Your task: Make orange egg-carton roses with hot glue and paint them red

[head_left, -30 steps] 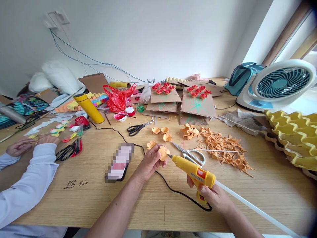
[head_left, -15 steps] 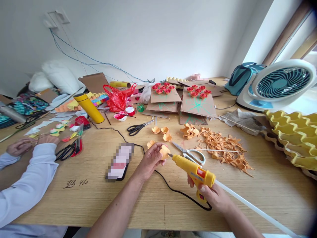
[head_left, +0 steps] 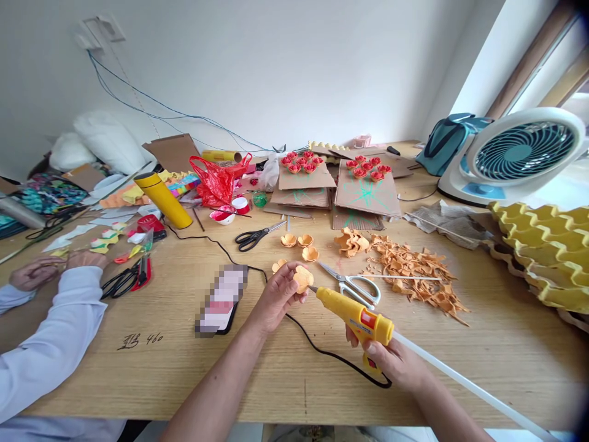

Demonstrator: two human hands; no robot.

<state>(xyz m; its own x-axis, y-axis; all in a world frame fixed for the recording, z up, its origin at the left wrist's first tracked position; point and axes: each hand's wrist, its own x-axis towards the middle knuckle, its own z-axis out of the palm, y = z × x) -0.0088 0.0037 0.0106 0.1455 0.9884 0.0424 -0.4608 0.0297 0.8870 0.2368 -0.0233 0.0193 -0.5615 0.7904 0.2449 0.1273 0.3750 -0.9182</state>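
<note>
Between the fingers of my left hand (head_left: pixel 275 301) is a small orange egg-carton flower cup (head_left: pixel 303 279). My right hand (head_left: pixel 399 362) is wrapped round the handle of a yellow hot glue gun (head_left: pixel 354 312), whose metal tip touches or nearly touches the cup's right side. A long white glue stick (head_left: pixel 464 377) sticks out of the gun's rear. Several more orange cups (head_left: pixel 310 253) stand just beyond my left hand, one partly hidden behind it. White-handled scissors (head_left: pixel 356 288) lie open behind the gun.
Orange carton scraps (head_left: pixel 414 270) are heaped at right, near stacked yellow egg trays (head_left: pixel 543 252) and a fan (head_left: pixel 519 153). Red flowers sit on cardboard (head_left: pixel 368 199) at the back. A phone (head_left: pixel 223 301), black scissors (head_left: pixel 255 238) and black cord (head_left: pixel 322 351) lie about. A co-worker's sleeve (head_left: pixel 69 325) is at left.
The flower cup has turned slightly in my left fingers, showing more of its rounded face. The glue gun has shifted a little to the left along with it.
</note>
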